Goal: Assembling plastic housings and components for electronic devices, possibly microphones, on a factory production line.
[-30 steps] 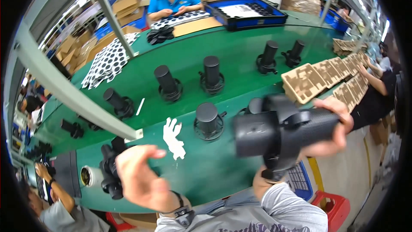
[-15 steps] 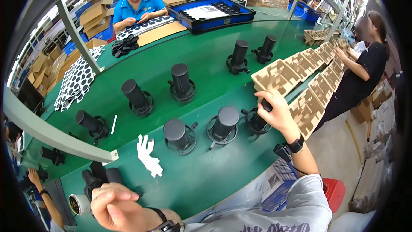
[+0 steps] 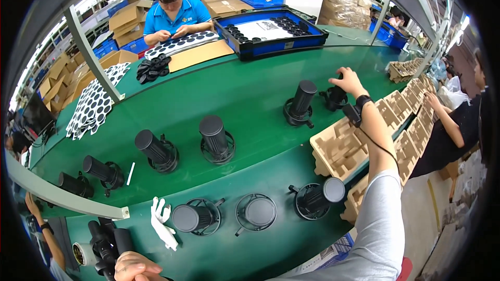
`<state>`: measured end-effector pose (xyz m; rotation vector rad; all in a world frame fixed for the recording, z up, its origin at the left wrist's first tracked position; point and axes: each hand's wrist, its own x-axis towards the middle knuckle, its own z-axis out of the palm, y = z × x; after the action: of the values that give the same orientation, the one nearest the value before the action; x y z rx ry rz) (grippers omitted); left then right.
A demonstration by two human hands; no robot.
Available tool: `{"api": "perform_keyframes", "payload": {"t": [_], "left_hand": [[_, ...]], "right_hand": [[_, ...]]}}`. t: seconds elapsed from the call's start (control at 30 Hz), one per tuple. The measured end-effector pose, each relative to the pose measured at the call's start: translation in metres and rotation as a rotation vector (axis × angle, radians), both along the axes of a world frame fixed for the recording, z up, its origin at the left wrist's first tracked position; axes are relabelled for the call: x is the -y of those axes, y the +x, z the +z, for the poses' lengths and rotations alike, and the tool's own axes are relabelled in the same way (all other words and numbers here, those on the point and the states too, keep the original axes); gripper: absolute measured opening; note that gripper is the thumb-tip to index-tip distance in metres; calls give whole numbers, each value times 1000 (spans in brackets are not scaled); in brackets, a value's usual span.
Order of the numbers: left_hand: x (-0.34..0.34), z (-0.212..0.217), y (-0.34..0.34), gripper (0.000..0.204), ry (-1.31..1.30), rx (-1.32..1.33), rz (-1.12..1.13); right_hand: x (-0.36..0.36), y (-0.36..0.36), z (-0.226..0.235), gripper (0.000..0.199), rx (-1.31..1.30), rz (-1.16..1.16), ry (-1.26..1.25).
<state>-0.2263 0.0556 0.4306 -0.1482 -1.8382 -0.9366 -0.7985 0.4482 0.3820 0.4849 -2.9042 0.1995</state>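
My right hand [image 3: 348, 82] reaches across the bench, its fingers curled over the top of a black cylinder with a ring base [image 3: 333, 100]. Just left of it stands a similar cylinder [image 3: 303, 99]. Low at the left, my left hand [image 3: 134, 267] is loosely closed with no object showing in it, partly cut off by the lower edge. Beside that hand lies a black jointed device [image 3: 101, 242]. Three more cylinders line the near side: a left one [image 3: 190, 218], a middle one [image 3: 260, 212] and a right one [image 3: 317, 198].
Pulp trays [image 3: 338, 148] run along the right, where a person's arm [image 3: 445, 119] reaches in. A white glove [image 3: 162, 224] lies near a metal post [image 3: 67, 187]. Across the bench, a person in blue [image 3: 179, 18] works beside a blue-black crate [image 3: 268, 31].
My right hand has moved from the near right cylinder to the far right one, away from me. The near right cylinder now stands uncovered. My left hand sits lower in view.
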Motion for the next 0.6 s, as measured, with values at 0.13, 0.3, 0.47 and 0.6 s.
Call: {"api": "perform_keyframes", "payload": {"t": [0.13, 0.3, 0.47, 0.6], "left_hand": [[-2, -4, 5, 24, 3, 66, 4], [-1, -2, 12, 22, -84, -11, -53], [0, 9, 22, 23, -127, -137, -110], [5, -1, 28, 17, -83, -288, 18]], "right_hand": [[50, 29, -5, 51, -412, 139, 93], [91, 101, 51, 80, -283, 681, 113], [87, 113, 54, 77, -114, 739, 270], [98, 148, 83, 61, -264, 703, 145]]}}
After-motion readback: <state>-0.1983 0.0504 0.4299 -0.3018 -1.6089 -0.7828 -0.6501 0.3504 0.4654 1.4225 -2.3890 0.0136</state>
